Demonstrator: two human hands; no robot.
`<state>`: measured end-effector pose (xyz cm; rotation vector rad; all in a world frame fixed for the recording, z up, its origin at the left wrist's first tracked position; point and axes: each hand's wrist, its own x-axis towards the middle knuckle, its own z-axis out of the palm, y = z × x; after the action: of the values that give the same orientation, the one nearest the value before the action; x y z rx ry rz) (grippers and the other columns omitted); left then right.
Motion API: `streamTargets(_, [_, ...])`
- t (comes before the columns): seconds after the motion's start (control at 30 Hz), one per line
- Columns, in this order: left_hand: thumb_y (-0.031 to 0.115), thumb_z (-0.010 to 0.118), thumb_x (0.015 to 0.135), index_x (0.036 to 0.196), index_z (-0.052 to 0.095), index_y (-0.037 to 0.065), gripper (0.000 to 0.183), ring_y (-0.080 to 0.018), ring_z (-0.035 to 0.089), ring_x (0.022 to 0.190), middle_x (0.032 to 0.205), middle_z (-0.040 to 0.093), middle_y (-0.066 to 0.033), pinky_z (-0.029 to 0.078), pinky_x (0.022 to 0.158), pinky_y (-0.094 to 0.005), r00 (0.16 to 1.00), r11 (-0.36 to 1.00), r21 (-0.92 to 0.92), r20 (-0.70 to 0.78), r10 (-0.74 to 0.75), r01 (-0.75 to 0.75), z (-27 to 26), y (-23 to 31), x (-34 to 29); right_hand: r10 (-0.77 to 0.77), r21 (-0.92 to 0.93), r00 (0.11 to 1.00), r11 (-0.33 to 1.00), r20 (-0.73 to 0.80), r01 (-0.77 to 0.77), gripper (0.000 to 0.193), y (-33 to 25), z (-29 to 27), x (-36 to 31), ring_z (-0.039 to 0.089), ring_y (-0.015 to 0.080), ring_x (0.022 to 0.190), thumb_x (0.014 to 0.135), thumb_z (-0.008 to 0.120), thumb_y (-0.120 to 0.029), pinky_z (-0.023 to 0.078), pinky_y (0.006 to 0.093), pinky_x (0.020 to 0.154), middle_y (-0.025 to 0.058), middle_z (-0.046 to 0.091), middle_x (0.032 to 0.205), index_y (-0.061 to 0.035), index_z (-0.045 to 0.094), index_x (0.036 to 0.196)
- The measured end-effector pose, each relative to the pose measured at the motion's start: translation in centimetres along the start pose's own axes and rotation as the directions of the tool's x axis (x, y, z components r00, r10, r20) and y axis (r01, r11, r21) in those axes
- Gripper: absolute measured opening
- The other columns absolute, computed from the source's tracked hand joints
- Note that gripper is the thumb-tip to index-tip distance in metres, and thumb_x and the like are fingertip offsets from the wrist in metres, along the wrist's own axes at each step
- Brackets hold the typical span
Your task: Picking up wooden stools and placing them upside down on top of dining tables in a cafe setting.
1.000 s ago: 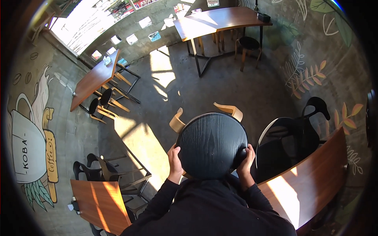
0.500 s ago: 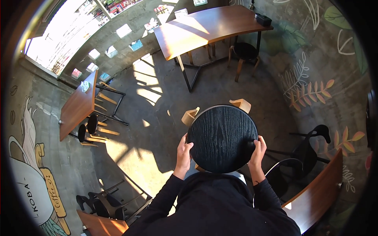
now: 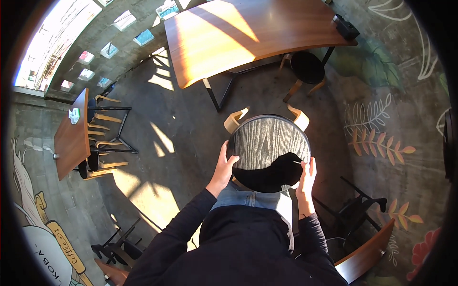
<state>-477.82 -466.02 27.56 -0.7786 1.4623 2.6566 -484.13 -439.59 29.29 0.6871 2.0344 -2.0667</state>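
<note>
Between my hands I carry a round stool (image 3: 267, 140) with a black wood-grained seat and pale bentwood legs. Sunlight falls on the far part of the seat, while a dark shadow covers its near part. My left hand (image 3: 223, 169) grips the left rim, thumb on top. On the opposite rim my right hand (image 3: 307, 178) is closed in the same way. Two of the legs show beyond the far rim; the fingers under the seat are hidden.
Ahead stands a long wooden table (image 3: 267, 28) with a black box (image 3: 346, 28) on it and another stool (image 3: 307, 66) beneath its right end. A second table (image 3: 71, 138) with several stools is along the left wall. Dark chairs (image 3: 360, 205) stand at lower right and lower left.
The long table now appears nearer and larger, as I have moved forward with the stool. Sunlight has come onto the seat, which was all in shade before.
</note>
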Motion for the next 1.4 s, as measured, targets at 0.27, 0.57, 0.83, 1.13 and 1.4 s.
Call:
streamTargets(0.27, [0.01, 0.055, 0.089, 0.144, 0.033, -0.003, 0.06, -0.0166, 0.05, 0.112, 0.126, 0.052, -0.0092, 0.04, 0.098, -0.0279, 0.933, 0.972, 0.156, -0.34, -0.114, 0.176, 0.6, -7.7, 21.0, 0.121, -0.253, 0.964, 0.966, 0.238, -0.058, 0.057, 6.9, 6.6, 26.1, 0.059, 0.0245, 0.11, 0.081, 0.068, -0.01, 0.045, 0.0329, 0.095, 0.0162, 0.06, 0.121, 0.0037, 0.047, 0.132])
streamTargets(0.57, [0.017, 0.052, 0.087, 0.115, 0.059, 0.001, 0.033, -0.0149, 0.058, 0.093, 0.1, 0.062, -0.0059, 0.044, 0.082, -0.0284, 0.779, 0.947, 0.012, -0.573, -0.256, 0.32, -1.2, -11.2, 39.9, 0.456, -0.398, 0.803, 0.867, 0.385, -0.301, 0.059, 8.7, 13.2, 45.1, 0.061, 0.0211, 0.102, 0.082, 0.071, -0.018, 0.048, 0.0318, 0.087, 0.0131, 0.061, 0.121, 0.001, 0.048, 0.133])
streamTargets(0.83, [0.031, 0.061, 0.09, 0.135, 0.05, 0.006, 0.053, -0.0218, 0.054, 0.109, 0.131, 0.054, -0.0089, 0.047, 0.086, -0.0386, 0.846, 0.608, 0.694, -0.529, 0.067, 0.386, -6.6, -10.9, 48.7, 0.514, -0.566, 0.732, 0.796, 0.447, -0.214, 0.07, 7.0, 18.3, 54.0, 0.062, 0.0212, 0.098, 0.082, 0.071, -0.022, 0.055, 0.0387, 0.075, 0.0097, 0.06, 0.114, -0.0077, 0.039, 0.143])
streamTargets(1.13, [0.028, 0.061, 0.091, 0.133, 0.051, 0.004, 0.049, -0.0197, 0.057, 0.1, 0.126, 0.055, -0.009, 0.051, 0.077, -0.0336, 0.92, 0.561, 0.769, -0.39, 0.033, 0.306, -5.8, -11.9, 50.3, 0.493, -0.549, 0.731, 0.813, 0.472, -0.194, 0.065, 6.2, 20.2, 57.2, 0.051, 0.0272, 0.123, 0.088, 0.065, -0.024, 0.049, 0.0502, 0.095, 0.0139, 0.041, 0.144, -0.0102, 0.035, 0.144])
streamTargets(1.4, [0.014, 0.054, 0.09, 0.14, 0.042, 0.01, 0.052, -0.0134, 0.061, 0.089, 0.106, 0.061, -0.0051, 0.05, 0.074, -0.0262, 0.925, 0.857, 0.394, -0.314, -0.215, 0.332, 1.9, -12.8, 38.8, 0.376, -0.36, 0.737, 0.913, 0.562, -0.19, 0.07, 5.4, 14.3, 49.5, 0.059, 0.021, 0.109, 0.092, 0.059, -0.015, 0.053, 0.0365, 0.088, 0.0146, 0.053, 0.132, -0.016, 0.024, 0.152])
